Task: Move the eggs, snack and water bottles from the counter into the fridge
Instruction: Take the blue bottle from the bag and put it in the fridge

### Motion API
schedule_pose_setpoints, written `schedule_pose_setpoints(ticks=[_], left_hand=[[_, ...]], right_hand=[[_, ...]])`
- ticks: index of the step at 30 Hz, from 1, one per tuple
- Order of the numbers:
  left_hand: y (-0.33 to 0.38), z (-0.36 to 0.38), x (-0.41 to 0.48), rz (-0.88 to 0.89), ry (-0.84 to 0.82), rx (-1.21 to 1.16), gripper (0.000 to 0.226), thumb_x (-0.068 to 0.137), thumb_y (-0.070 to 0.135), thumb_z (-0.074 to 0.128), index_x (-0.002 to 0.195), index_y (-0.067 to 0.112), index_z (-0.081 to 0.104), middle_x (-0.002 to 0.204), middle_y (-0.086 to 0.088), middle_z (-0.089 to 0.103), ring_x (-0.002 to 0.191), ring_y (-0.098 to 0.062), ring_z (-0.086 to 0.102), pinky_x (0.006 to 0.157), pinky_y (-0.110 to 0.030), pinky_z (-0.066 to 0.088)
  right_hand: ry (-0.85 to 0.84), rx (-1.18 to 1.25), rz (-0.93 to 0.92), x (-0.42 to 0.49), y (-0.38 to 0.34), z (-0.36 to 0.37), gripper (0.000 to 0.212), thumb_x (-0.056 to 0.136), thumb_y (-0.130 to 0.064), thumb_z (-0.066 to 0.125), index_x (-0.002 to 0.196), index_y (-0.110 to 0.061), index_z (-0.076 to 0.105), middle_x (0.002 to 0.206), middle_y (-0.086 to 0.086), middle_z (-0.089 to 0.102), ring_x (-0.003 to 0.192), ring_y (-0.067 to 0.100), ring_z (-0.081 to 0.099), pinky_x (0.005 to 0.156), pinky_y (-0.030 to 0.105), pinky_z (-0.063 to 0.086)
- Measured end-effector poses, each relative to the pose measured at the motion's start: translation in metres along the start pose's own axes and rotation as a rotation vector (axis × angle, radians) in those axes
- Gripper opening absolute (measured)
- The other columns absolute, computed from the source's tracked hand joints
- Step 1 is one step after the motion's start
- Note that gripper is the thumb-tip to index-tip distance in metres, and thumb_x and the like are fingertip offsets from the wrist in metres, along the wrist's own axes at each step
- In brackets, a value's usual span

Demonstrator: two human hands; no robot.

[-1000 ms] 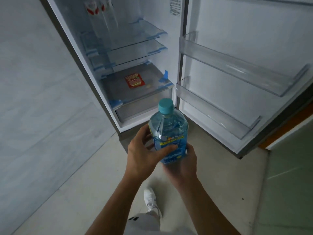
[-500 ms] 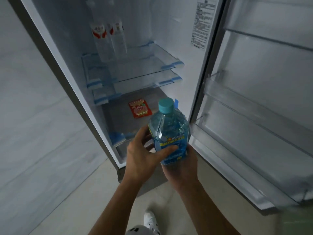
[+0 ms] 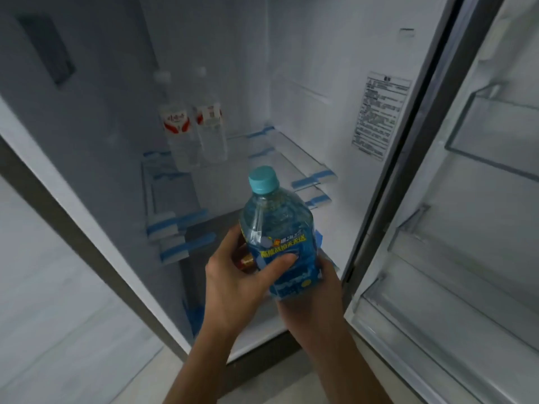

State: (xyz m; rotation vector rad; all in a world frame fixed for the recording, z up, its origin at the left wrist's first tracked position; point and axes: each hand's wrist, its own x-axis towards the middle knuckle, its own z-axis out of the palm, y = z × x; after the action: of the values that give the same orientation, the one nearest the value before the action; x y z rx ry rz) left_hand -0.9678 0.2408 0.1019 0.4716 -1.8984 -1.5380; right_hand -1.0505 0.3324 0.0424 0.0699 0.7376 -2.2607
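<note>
Holding teal-capped water bottle (image 3: 277, 237) upright, mid-air, in front of open fridge (image 3: 306, 83): L hand (image 3: 233, 287) wrapping the blue label w/ thumb across the front, R hand (image 3: 309, 304) gripping it from below & behind. Standing side by side at back of top glass shelf (image 3: 291, 158), 2 clear bottles (image 3: 178, 126) w/ red-white labels. Hanging open at right, door (image 3: 495, 199) w/ clear bins.

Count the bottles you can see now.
3. Two clear red-labelled bottles stand side by side on a glass shelf in the fridge. One blue bottle is held by the left hand and right hand before it. More may hide behind them.
</note>
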Motion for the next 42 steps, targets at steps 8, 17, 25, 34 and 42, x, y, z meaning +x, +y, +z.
schedule_pose_setpoints(ticks=[8,17,25,34,42], left_hand=[[0.030,0.005,0.061,0.105,0.019,-0.006,0.059,0.065,0.030,0.086,0.118,0.016,0.064,0.109,0.008,0.073,0.104,-0.008,0.069,0.082,-0.032,0.060],[0.060,0.004,0.146,0.190,0.071,-0.007,0.052,0.071,0.029,0.087,0.117,0.023,0.065,0.111,0.010,0.073,0.110,-0.013,0.066,0.088,-0.035,0.058],[0.039,0.015,0.204,0.171,0.187,-0.015,0.052,0.067,0.038,0.088,0.112,0.025,0.067,0.106,0.008,0.074,0.102,-0.011,0.069,0.090,-0.044,0.057],[0.003,0.027,0.266,0.106,0.206,0.046,0.057,0.065,0.031,0.090,0.116,0.022,0.065,0.107,0.008,0.072,0.101,-0.013,0.068,0.088,-0.043,0.058],[-0.021,0.037,0.302,0.007,0.162,0.080,0.059,0.068,0.024,0.088,0.121,0.018,0.061,0.113,0.002,0.069,0.103,-0.016,0.066,0.093,-0.047,0.056]], right_hand=[[-0.133,0.060,0.010,0.049,-0.033,0.048,0.052,0.101,-0.035,0.032,0.131,-0.006,0.063,0.124,0.023,0.064,0.115,0.035,0.061,0.097,0.044,0.047],[-0.215,-0.009,-0.031,0.108,-0.073,0.116,0.051,0.099,-0.032,0.033,0.126,-0.006,0.067,0.117,0.019,0.068,0.104,0.029,0.066,0.087,0.037,0.053],[0.129,-0.466,-0.087,0.167,-0.099,0.130,0.032,0.103,-0.027,0.044,0.102,-0.006,0.069,0.092,0.014,0.075,0.089,0.030,0.071,0.077,0.040,0.059],[-0.014,-1.847,-0.640,0.187,-0.111,0.058,0.056,0.097,-0.051,0.045,0.141,-0.018,0.053,0.138,0.002,0.058,0.127,0.019,0.053,0.104,0.028,0.039],[-0.139,-2.296,-0.554,0.201,-0.108,0.034,0.094,0.076,-0.072,-0.002,0.157,-0.031,0.023,0.166,-0.002,0.018,0.154,0.020,0.011,0.125,0.043,0.009]])
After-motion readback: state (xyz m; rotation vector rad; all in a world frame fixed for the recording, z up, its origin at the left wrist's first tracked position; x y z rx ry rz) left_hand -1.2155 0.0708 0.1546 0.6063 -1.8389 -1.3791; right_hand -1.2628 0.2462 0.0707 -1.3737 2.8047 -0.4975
